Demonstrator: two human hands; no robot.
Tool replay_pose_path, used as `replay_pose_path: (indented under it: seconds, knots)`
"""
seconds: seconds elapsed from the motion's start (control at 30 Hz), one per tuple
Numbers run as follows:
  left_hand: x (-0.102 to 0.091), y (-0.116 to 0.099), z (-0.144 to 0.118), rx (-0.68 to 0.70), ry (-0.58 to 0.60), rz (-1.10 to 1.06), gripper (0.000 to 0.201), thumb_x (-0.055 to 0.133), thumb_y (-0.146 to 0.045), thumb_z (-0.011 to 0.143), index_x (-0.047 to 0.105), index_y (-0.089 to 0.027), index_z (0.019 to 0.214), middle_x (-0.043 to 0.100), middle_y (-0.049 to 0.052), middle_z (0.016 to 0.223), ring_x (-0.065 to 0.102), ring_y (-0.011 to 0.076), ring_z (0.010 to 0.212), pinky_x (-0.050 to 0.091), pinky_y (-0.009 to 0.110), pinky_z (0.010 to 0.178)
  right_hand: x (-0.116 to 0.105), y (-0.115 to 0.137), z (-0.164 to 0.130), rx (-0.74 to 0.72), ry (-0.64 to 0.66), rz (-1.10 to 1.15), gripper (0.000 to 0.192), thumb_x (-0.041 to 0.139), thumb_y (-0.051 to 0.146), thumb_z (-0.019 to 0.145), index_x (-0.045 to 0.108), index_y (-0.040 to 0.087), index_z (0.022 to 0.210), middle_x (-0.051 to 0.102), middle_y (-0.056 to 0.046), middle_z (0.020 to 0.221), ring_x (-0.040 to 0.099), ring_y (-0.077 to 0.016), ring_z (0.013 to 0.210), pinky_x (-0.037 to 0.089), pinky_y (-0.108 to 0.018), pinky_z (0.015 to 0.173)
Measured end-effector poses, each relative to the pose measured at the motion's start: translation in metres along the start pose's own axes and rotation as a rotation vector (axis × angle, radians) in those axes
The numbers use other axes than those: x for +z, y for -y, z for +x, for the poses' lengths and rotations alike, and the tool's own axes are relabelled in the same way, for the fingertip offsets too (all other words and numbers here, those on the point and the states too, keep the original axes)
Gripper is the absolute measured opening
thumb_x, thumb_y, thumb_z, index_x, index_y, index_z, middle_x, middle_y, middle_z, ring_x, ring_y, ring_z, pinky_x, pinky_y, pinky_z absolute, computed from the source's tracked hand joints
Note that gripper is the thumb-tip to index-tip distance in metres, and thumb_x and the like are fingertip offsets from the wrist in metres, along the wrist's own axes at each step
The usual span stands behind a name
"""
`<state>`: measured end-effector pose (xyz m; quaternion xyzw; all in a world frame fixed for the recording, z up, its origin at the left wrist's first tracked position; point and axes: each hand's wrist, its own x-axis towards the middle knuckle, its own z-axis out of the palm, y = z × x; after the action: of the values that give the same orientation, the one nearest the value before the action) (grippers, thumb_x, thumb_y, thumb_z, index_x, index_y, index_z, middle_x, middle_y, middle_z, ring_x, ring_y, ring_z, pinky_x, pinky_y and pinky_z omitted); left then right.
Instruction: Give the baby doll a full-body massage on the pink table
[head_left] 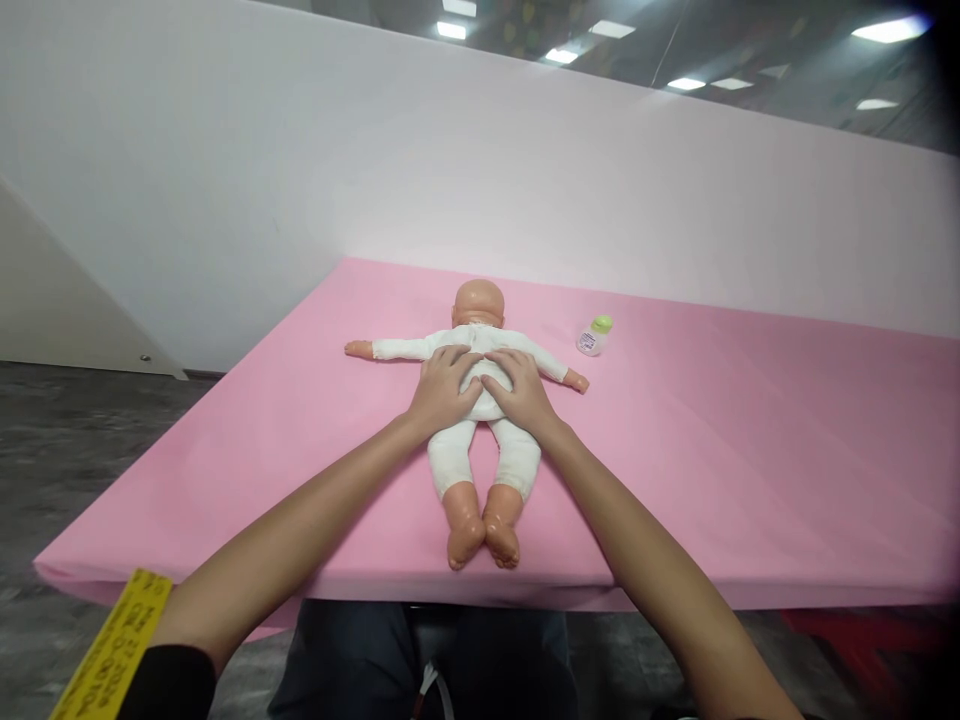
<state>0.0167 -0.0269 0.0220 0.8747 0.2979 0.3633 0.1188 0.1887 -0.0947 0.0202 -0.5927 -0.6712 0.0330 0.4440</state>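
A baby doll [487, 402] with a white cloth body lies face down, its bald head toward the wall and its feet toward me. Both its arms stretch out sideways. My left hand [444, 385] rests flat on the left side of the doll's back, fingers extended. On the right side of the back lies my right hand [523, 390], also with fingers stretched out. The two thumbs nearly meet over the middle of the back. Neither hand grips anything.
A small clear bottle [590, 342] with a green cap lies tilted beyond the doll's right-hand arm. Pink cloth [712, 450] covers the table. A white wall [600, 180] stands behind it, and the table's near edge runs just past the doll's feet.
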Motion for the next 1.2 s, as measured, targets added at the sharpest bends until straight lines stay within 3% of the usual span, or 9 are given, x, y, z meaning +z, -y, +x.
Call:
replay_pose_path:
  seconds: [0.5,1.0,1.1,1.2]
  knots:
    - [-0.004,-0.002,0.001,0.004,0.015,-0.008,0.037,0.056,-0.027,0.092,0.065,-0.026,0.127,0.060,0.006,0.117,0.051,0.0274,0.112,0.041,0.048,0.104,-0.001,0.001,-0.001,0.022,0.003,0.017,0.032,0.064,0.032,0.091,0.068,0.026,0.122,0.061,-0.008,0.116,0.053,-0.0290,0.119,0.044,-0.049,0.109]
    - [-0.005,-0.005,0.001,-0.014,0.001,0.029,0.022,0.057,-0.030,0.093,0.065,-0.023,0.111,0.059,0.006,0.107,0.052,0.0271,0.108,0.040,0.045,0.094,-0.003,0.005,0.002,0.006,0.000,-0.006,0.009,0.065,0.033,0.090,0.063,0.024,0.090,0.062,-0.004,0.091,0.054,-0.0271,0.103,0.046,-0.044,0.096]
    - [-0.005,-0.008,0.000,-0.022,-0.024,0.047,0.019,0.059,-0.030,0.091,0.066,-0.022,0.107,0.059,0.006,0.105,0.051,0.0270,0.108,0.039,0.045,0.095,-0.002,0.005,0.001,0.014,-0.016,-0.012,0.010,0.066,0.034,0.089,0.063,0.024,0.089,0.061,-0.004,0.091,0.054,-0.0270,0.101,0.047,-0.045,0.095]
    - [-0.005,-0.010,-0.001,-0.052,-0.052,0.071,0.022,0.061,-0.029,0.089,0.066,-0.023,0.109,0.058,0.007,0.110,0.051,0.0276,0.110,0.039,0.046,0.098,0.001,0.004,0.000,0.001,-0.057,-0.005,0.015,0.067,0.033,0.088,0.066,0.024,0.100,0.060,-0.006,0.103,0.054,-0.0272,0.108,0.047,-0.046,0.102]
